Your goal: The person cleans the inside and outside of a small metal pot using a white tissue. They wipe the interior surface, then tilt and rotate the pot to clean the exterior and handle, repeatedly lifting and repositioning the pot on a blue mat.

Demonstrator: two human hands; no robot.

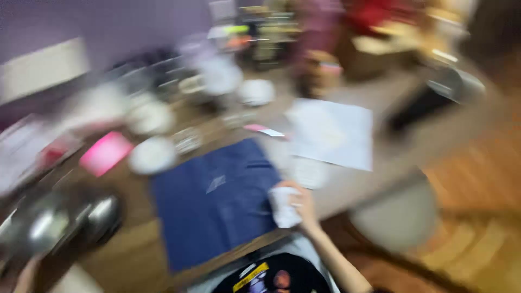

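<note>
Frame heavily motion-blurred; details soft throughout.

Lower left corner: a sliver of the left hand point(24, 276) at the frame edge, mostly cut off. Cannot tell whether it is open or closed. Just above it, a shiny metal bowl point(51, 222) with a dark rim, sitting on the brown table point(130, 255).

Left of centre, upper: a bright pink flat item point(105, 153), and just right of it a round white dish point(152, 155). More pale round dishes lie behind these, too smeared to tell apart.

Centre: a dark blue cloth point(217, 201) spread flat on the table, running from mid-frame down to the near table edge. A small pale mark shows near its middle.

Centre, lower: the right hand point(301, 205) rests at the right edge of the blue cloth, fingers closed around a crumpled white wad point(283, 207), paper or fabric, cannot tell which. The wad touches the cloth's right margin. The bare forearm runs down to the lower right.

Right of centre, upper: a large white sheet point(334, 133) lying flat on the table, apart from the cloth.

Lower right: a pale round seat point(396, 217) over wooden floor point(477, 173).

Bottom centre: the person's dark printed shirt point(271, 276).
</note>
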